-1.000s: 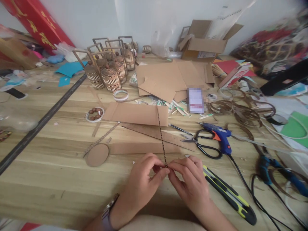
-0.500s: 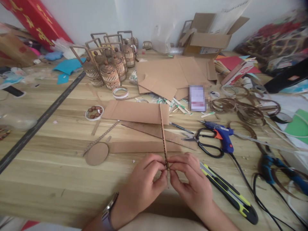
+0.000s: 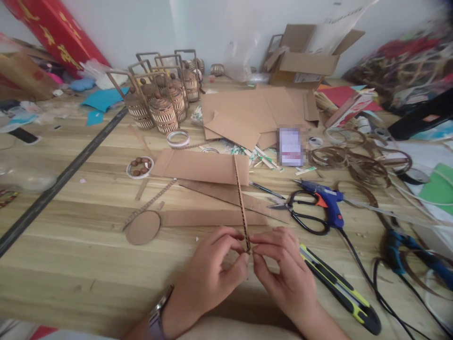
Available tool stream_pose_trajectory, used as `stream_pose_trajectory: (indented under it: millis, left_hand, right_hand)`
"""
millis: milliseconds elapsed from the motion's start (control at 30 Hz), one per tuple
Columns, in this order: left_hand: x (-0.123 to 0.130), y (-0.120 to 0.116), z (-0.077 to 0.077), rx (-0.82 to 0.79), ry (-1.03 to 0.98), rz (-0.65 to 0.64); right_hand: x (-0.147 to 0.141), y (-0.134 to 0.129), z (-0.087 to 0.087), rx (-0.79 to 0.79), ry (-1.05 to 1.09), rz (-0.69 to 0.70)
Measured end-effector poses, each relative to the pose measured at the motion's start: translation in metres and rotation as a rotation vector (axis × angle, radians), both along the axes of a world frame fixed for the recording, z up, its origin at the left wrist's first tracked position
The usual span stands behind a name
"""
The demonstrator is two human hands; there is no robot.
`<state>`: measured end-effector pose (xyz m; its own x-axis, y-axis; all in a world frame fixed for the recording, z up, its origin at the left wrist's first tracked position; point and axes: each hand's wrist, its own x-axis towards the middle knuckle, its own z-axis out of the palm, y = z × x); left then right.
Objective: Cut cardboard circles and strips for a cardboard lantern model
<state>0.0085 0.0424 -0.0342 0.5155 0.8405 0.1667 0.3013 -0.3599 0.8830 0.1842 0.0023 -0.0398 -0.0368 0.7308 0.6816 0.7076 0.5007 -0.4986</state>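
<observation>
A narrow cardboard strip (image 3: 241, 203), its corrugated edge showing, points away from me over the table. My left hand (image 3: 219, 264) pinches its near end between thumb and fingers. From the other side my right hand (image 3: 283, 264) pinches the same end, fingertips close to the left ones. Beyond the hands lie flat cardboard pieces, one wide panel (image 3: 201, 165) and a longer strip (image 3: 212, 217). A cardboard disc (image 3: 143, 227) rests to the left. Just right of my right hand is a yellow and black utility knife (image 3: 339, 288).
Black-handled scissors (image 3: 307, 212) and a blue glue gun (image 3: 327, 200) with a trailing cord lie to the right, near blue-handled pliers (image 3: 396, 250). Several small slatted lanterns (image 3: 164, 114) stand at the back left. A tape ring (image 3: 139, 167) holds brown beads. Cardboard sheets (image 3: 240, 111) lie behind.
Both hands have shifted very slightly right and nearer with the strip's end, still pinching it. The view has tilted a little; the things on the table stay where they were.
</observation>
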Motion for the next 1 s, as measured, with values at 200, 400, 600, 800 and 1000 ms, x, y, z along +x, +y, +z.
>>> stream_pose_trajectory:
  millis: [200, 400, 600, 800, 1000]
  left_hand:
    - [0.005, 0.001, 0.001, -0.248, 0.019, -0.021]
    - [0.012, 0.001, -0.006, -0.581, -0.136, -0.030]
    - [0.016, 0.000, -0.009, -0.626, -0.174, 0.000]
    - [0.016, -0.002, -0.014, -0.592, -0.119, 0.075]
    - [0.014, -0.006, -0.015, -0.568, -0.113, 0.059]
  right_hand:
    - [0.000, -0.003, -0.006, 0.035, -0.144, -0.034]
    - [-0.006, -0.001, -0.013, 0.023, -0.225, -0.081]
    - [-0.011, -0.001, -0.017, -0.019, -0.229, -0.085]
    - [-0.011, -0.002, -0.021, -0.032, -0.237, -0.084]
    - [-0.014, -0.004, -0.021, -0.054, -0.079, -0.114]
